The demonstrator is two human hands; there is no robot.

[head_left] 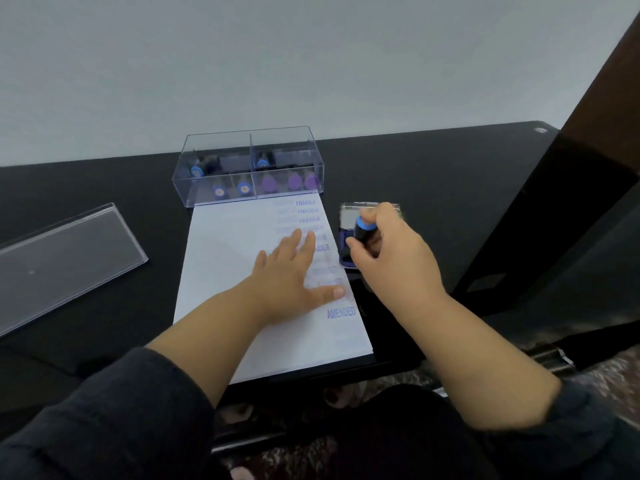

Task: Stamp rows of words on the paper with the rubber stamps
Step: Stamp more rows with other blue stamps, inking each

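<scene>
Black bench [433,174] against pale grey wall. White paper [225,271] at near edge, centre, w/ blue stamped words down its right side: rows reading FRAGILE at far end, AMENDED nearer; other rows too faint or blurred to read. Left hand [291,275] flat on paper, fingers straight & spread, holds nothing, partly covers stamped column. Right hand [388,251] curled round black stamp w/ blue cap [363,228], grip closed on its handle, stamp set over open ink pad [346,251] just beside paper's right edge. Clear compartment box [249,164] touching paper's far edge, blue-cap & purple stamps inside. Clear lid [65,258] flat near bench's left edge, well apart from box. Dark sleeves on both arms.
</scene>
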